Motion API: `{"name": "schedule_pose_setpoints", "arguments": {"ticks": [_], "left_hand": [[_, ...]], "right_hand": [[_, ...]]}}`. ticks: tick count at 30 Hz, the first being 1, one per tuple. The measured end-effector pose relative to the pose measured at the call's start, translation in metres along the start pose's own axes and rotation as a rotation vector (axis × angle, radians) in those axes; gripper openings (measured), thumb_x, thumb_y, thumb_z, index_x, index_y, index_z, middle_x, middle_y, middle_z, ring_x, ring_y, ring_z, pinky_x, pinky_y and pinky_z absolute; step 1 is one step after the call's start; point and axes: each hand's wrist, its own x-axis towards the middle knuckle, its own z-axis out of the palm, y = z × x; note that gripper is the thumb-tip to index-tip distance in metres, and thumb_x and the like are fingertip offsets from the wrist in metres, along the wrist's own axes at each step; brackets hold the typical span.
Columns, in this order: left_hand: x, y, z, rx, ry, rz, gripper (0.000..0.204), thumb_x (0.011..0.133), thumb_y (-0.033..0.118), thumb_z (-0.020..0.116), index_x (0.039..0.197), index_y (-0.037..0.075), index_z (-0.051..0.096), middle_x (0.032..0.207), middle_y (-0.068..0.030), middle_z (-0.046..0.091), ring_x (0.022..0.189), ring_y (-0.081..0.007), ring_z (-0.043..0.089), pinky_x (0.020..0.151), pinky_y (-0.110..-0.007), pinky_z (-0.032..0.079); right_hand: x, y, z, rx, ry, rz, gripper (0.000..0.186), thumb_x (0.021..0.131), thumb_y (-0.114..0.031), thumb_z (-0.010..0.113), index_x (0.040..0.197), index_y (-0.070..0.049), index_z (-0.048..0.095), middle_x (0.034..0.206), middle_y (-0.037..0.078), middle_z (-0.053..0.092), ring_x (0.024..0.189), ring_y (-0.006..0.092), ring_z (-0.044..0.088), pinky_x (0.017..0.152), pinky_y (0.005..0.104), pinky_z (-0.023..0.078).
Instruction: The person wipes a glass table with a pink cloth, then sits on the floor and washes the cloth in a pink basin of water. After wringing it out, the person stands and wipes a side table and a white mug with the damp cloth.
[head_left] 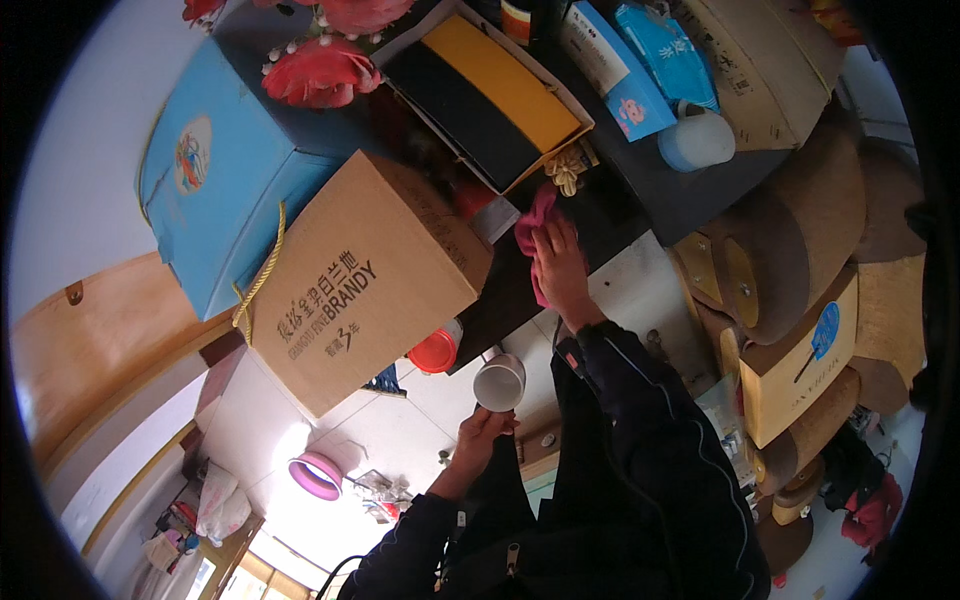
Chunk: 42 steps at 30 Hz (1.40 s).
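My left hand point(478, 442) is closed around the near side of a white mug point(500, 384), held in front of my body beyond the dark table's front edge. The mug's opening faces up toward me and its inside looks pale. On the dark tabletop point(510, 318) my right hand point(562, 268) presses down on a bunched pink cloth point(539, 210), its fingers closed over it. Part of the cloth is hidden beneath the palm. Left of the cloth, a brown cardboard carton point(375, 290) stands on the table, with a red-lidded jar point(434, 350) by its near corner.
A blue gift box point(225, 180) with yellow cord stands far left under red artificial flowers point(325, 72). Behind the cloth lies an open box with a black and yellow case point(500, 95). A cloudy plastic container point(697, 139) and blue packs point(668, 57) sit far right. Wooden seats point(800, 230) stand right.
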Motion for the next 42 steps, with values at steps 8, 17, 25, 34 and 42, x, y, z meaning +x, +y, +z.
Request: {"name": "schedule_pose_setpoints", "arguments": {"ticks": [8, 17, 25, 34, 42], "left_hand": [[0.005, -0.001, -0.001, -0.006, -0.033, 0.051, 0.026, 0.098, 0.019, 0.044, 0.107, -0.003, 0.057, 0.099, -0.0107, 0.062, 0.088, -0.0170, 0.062, 0.078, -0.029, 0.048], [0.013, -0.008, 0.019, -0.014, -0.031, -0.014, 0.024, 0.098, 0.018, 0.046, 0.102, -0.002, 0.058, 0.092, -0.0067, 0.062, 0.087, -0.0146, 0.061, 0.079, -0.028, 0.048], [0.015, 0.003, 0.028, 0.067, -0.056, 0.022, 0.026, 0.098, 0.019, 0.046, 0.108, -0.002, 0.057, 0.098, -0.0108, 0.063, 0.088, -0.0181, 0.061, 0.078, -0.030, 0.048], [0.027, 0.036, 0.032, 0.403, 0.039, 0.051, 0.027, 0.098, 0.020, 0.045, 0.107, -0.002, 0.057, 0.092, -0.0092, 0.064, 0.086, -0.0149, 0.060, 0.078, -0.028, 0.048], [0.047, 0.063, 0.056, 0.113, -0.045, 0.113, 0.030, 0.099, 0.025, 0.043, 0.112, 0.000, 0.053, 0.100, -0.0096, 0.060, 0.090, -0.0164, 0.061, 0.077, -0.029, 0.049]], "right_hand": [[-0.012, 0.056, -0.028, -0.215, 0.251, 0.167, 0.054, 0.076, -0.004, 0.053, 0.129, 0.002, 0.042, 0.127, 0.021, 0.044, 0.121, 0.0412, 0.039, 0.100, 0.0496, 0.034], [0.042, 0.051, -0.016, -0.128, 0.185, 0.315, 0.056, 0.068, -0.001, 0.057, 0.123, 0.002, 0.043, 0.130, 0.021, 0.039, 0.123, 0.0439, 0.034, 0.102, 0.0535, 0.028], [0.004, 0.031, -0.010, -0.058, 0.065, 0.132, 0.048, 0.074, -0.003, 0.058, 0.120, -0.003, 0.044, 0.129, 0.017, 0.040, 0.124, 0.0407, 0.034, 0.103, 0.0514, 0.030], [-0.080, 0.073, -0.066, 0.407, 0.129, 0.419, 0.049, 0.065, -0.016, 0.078, 0.109, -0.010, 0.056, 0.095, 0.011, 0.061, 0.081, 0.0261, 0.060, 0.070, 0.0383, 0.049], [-0.107, 0.056, -0.118, 1.821, 0.010, 1.270, 0.044, 0.083, -0.021, 0.059, 0.124, -0.008, 0.047, 0.114, 0.008, 0.056, 0.099, 0.0219, 0.057, 0.091, 0.0397, 0.048]]}}
